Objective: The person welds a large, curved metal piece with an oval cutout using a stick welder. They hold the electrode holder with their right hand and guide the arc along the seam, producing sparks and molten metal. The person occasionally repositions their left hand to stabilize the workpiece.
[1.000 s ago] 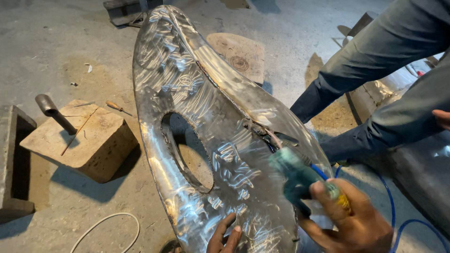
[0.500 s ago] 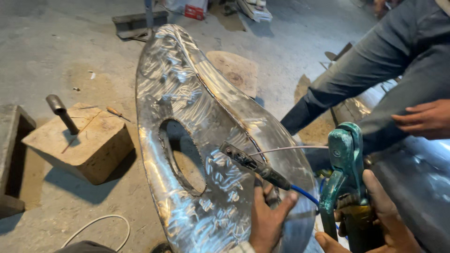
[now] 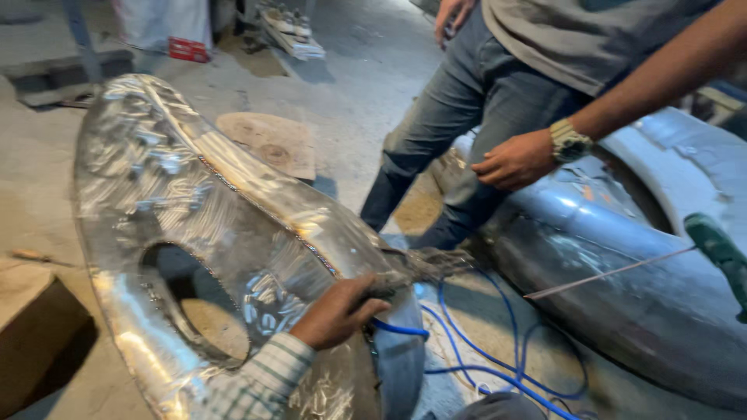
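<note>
A large polished metal shell (image 3: 194,202) with an oval hole (image 3: 194,307) stands tilted on the floor. My left hand (image 3: 338,311), in a striped sleeve, is closed around a dark tool handle (image 3: 389,289) at the shell's right edge. A blue hose (image 3: 475,365) runs from that handle across the floor. At the right border a green tool (image 3: 720,253) shows, with a thin metal rod (image 3: 607,274) pointing left from it. My right hand is out of the picture.
Another person in jeans (image 3: 459,117) stands close behind, one hand with a wristwatch (image 3: 517,159) resting on a big curved blue-grey metal part (image 3: 622,311). A wooden block (image 3: 31,327) lies at the left. A flat board (image 3: 268,144) lies behind the shell.
The view has swung right and closer. My left hand has moved up the shell's edge onto the tool handle. The green tool has shifted to the far right and my right hand has left the picture.
</note>
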